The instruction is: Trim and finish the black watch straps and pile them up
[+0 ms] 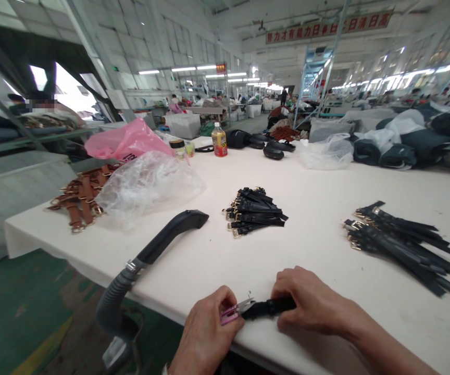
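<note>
At the table's front edge my left hand (211,325) is closed on a pair of pink-handled thread snips (230,314), their metal blades pointing right. The blades lie by the near end of a short black strap (266,308). My right hand (307,299) pinches the strap's other end, fingers above and thumb below. Part of the strap is hidden in that hand. Beyond the hands lies a pile of black buckled straps (254,212). A second pile of black straps (400,239), also with gold buckles, is spread at the right.
A black nozzle on a grey hose (154,250) reaches over the table (194,276) at the left. Brown straps (86,195), a clear plastic bag (150,182) and a pink bag (127,140) lie behind it. A bottle (219,140) stands at the back.
</note>
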Available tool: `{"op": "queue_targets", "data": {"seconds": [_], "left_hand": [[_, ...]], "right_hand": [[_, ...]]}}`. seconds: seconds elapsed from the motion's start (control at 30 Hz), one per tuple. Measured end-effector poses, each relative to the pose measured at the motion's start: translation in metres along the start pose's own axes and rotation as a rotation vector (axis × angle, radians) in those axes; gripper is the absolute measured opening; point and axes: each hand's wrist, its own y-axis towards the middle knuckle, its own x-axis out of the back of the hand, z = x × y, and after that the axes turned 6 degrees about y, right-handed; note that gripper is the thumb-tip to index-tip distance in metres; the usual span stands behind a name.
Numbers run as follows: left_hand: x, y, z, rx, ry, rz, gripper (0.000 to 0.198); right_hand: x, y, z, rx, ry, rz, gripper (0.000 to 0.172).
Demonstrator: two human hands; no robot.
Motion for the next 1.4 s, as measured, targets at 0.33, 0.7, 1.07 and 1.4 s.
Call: {"op": "queue_targets", "data": {"seconds": [0.33, 0.7, 1.07, 1.4], "left_hand": [[-0.005, 0.004, -0.006, 0.013, -0.179, 0.065, 0.011], [0.001, 0.004, -0.008, 0.021, -0.369, 0.183, 0.010], [0.002, 0.008, -0.004, 0.012, -0.551, 0.171, 0.013], [0.004, 0.008, -0.003, 0.030, -0.586, 0.172, 0.012]], "right_hand": [[-0.014, 0.006, 0.001, 0.177, 0.092, -0.073, 0.012], [-0.036, 0.013, -0.004, 0.158, 0.172, -0.126, 0.021], [-0.041, 0.012, 0.006, 0.196, 0.094, -0.102, 0.020], [-0.041, 0.009, 0.012, 0.210, 0.021, -0.198, 0.013]]}}
